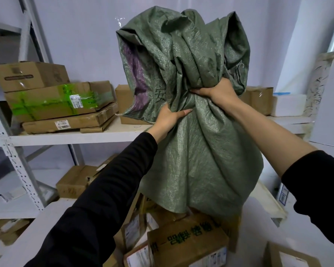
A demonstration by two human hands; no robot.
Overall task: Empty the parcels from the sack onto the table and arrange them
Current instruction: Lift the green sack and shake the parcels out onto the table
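Head: left hand (167, 120), right hand (219, 91) grip sack (201, 162), seemingly mouth-down, over parcels (187, 245).

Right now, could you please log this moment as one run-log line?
step: emptying sack | left hand: grips sack | right hand: grips sack | parcels: heaped beneath sack

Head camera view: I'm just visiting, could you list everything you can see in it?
sack: one, green, held up at centre
parcels: several, brown cardboard, piled on the table under the sack
table: one, white, bottom of view
shelf boxes: several, brown, one with green tape, on the shelf behind
foam box: one, white, shelf's right end
shelf: one, white metal, by the wall
left hand: black sleeve, grips the sack's middle
right hand: black sleeve, grips the bunched sack higher up
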